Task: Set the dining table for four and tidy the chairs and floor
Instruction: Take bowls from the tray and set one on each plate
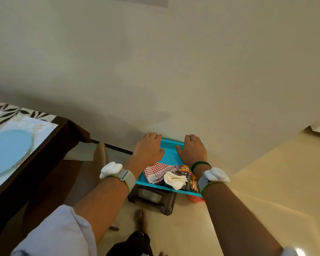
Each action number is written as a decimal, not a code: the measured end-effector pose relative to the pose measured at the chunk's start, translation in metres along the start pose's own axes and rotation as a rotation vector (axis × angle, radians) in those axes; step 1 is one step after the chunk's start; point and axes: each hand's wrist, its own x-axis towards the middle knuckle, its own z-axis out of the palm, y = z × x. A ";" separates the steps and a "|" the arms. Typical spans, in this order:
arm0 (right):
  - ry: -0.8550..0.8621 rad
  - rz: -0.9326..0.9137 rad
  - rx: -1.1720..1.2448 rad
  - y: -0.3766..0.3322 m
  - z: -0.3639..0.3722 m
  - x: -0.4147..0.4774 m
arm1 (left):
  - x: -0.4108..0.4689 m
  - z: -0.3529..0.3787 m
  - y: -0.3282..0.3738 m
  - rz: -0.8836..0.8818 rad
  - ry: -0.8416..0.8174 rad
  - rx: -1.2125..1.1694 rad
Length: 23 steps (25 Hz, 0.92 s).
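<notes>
Left hand [148,148] and right hand [192,148] each grip the far end of the blue tray [171,156], thumbs inside and fingers curled over the rim by the wall. The tray is above a dark stool [155,200]; cannot tell if it rests on it. In the tray's near end are a checked cloth [155,171], a crumpled tissue [175,179] and red-yellow snack packets [184,169], their print too blurred to read. White bands are on both wrists. At left, the table [44,145] holds a blue plate [7,150] on a placemat [42,126]. A beige chair [101,154] stands beside it.
</notes>
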 end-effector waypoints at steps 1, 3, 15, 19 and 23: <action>-0.011 0.027 0.013 0.005 0.006 0.009 | 0.012 0.007 -0.003 0.004 -0.012 -0.011; -0.022 0.098 0.044 0.020 0.023 0.026 | 0.040 0.027 -0.012 0.019 -0.055 -0.031; -0.287 0.559 0.185 0.123 0.171 0.064 | 0.154 0.200 -0.024 -0.049 -0.455 -0.228; -0.322 0.640 0.241 0.157 0.225 0.086 | 0.188 0.267 -0.010 -0.151 -0.501 -0.350; -0.328 0.482 0.152 0.198 0.281 0.100 | 0.229 0.342 0.007 -0.340 -0.568 -0.487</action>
